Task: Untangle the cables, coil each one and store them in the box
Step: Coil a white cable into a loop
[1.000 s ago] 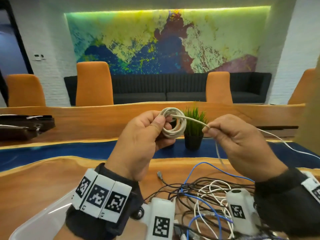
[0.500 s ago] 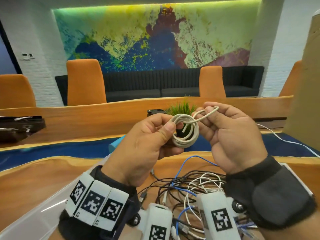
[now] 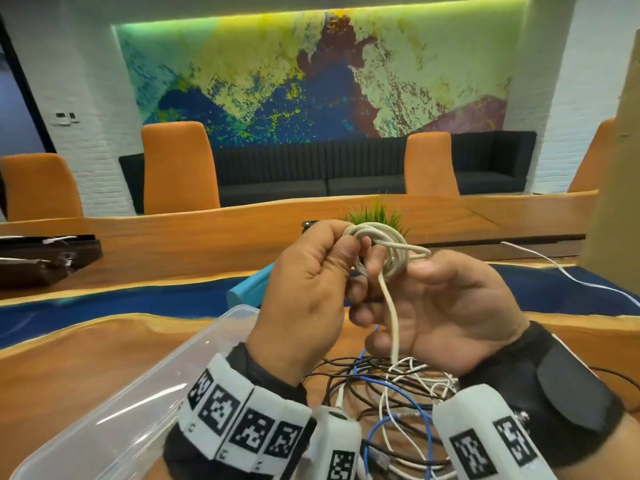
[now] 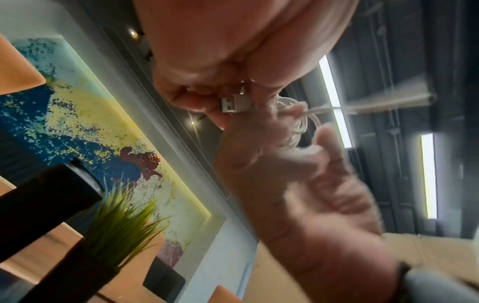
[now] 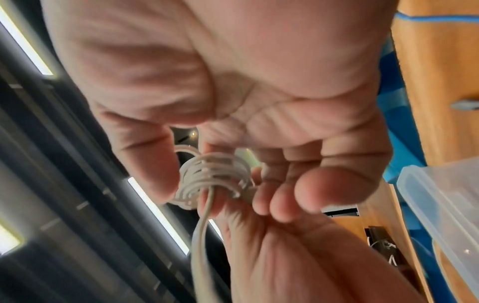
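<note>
Above a wooden table point(image 3: 86, 368), seen from the head camera, a person's left hand point(image 3: 304, 299) pinches a small coil of white cable point(image 3: 381, 249) between thumb and curled fingers, holding it up at chest height. The right hand point(image 3: 446, 306) sits just to the coil's right, palm turned inward, one finger hooked into the coil while the free tail of the same cable hangs down across the palm toward the tangle of black, blue and white cables point(image 3: 391, 389) on the table below. A clear plastic box point(image 3: 145, 393) waits, lid off, at lower left, nearer the left hand than the right. The tail's long axis runs nearly straight down from the coil, so the next wrap likely needs the right hand to carry it up and around.

From the left wrist camera, the left hand's fingers point(image 4: 197, 96) are curled tight on the cable's USB plug point(image 4: 234, 104), trapping it against the coil; the right hand is blurred beyond.

From the right wrist camera, the right hand's fingers point(image 5: 282, 178) curl loosely about the stacked loops of the coil point(image 5: 212, 178), with the tail dropping out beneath. How firmly that hand grips is unclear.
</note>
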A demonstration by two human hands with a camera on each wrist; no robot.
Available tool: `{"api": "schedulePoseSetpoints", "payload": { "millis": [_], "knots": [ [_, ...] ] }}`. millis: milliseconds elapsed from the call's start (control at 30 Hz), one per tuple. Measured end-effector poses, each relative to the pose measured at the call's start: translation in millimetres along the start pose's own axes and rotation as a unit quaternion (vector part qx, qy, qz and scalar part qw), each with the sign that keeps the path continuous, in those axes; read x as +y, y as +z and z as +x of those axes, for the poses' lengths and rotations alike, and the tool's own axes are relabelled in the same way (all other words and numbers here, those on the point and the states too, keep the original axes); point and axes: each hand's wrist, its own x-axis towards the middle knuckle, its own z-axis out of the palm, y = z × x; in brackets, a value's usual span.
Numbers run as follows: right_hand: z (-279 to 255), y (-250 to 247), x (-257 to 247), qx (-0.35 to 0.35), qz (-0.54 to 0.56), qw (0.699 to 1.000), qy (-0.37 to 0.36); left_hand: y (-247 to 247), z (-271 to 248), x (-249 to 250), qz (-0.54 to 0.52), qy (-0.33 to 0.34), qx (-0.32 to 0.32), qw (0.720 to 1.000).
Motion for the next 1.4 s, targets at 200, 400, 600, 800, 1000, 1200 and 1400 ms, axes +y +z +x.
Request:
{"api": "schedulePoseSetpoints", "payload": {
  "millis": [200,400,600,800,1000,1200,1400],
  "knots": [
    [7,16,4,0.136,-0.066,0.988,-0.037,-14,3,-13,0.183,0.087,0.085,0.976],
    [8,26,11,0.18,-0.423,0.886,-0.059,-26,10,-4,-0.103,-0.138,0.154,0.973],
    [1,12,-1,0.218,-0.565,0.795,-0.024,-25,9,8,-0.17,-0.177,-0.002,0.97],
    [1,5,-5,0.319,-0.735,0.557,-0.219,-16,4,9,0.089,-0.1,-0.064,0.989],
    [7,2,13,0.304,-0.713,0.521,-0.356,-15,3,6,0.048,-0.093,-0.03,0.994],
    [13,1,20,0.291,-0.704,0.523,-0.384,-15,3,-1,0.03,-0.106,-0.017,0.994],
    [2,11,-4,0.193,-0.597,0.759,-0.174,-16,5,-11,0.13,-0.026,0.048,0.99]
  ]
}}
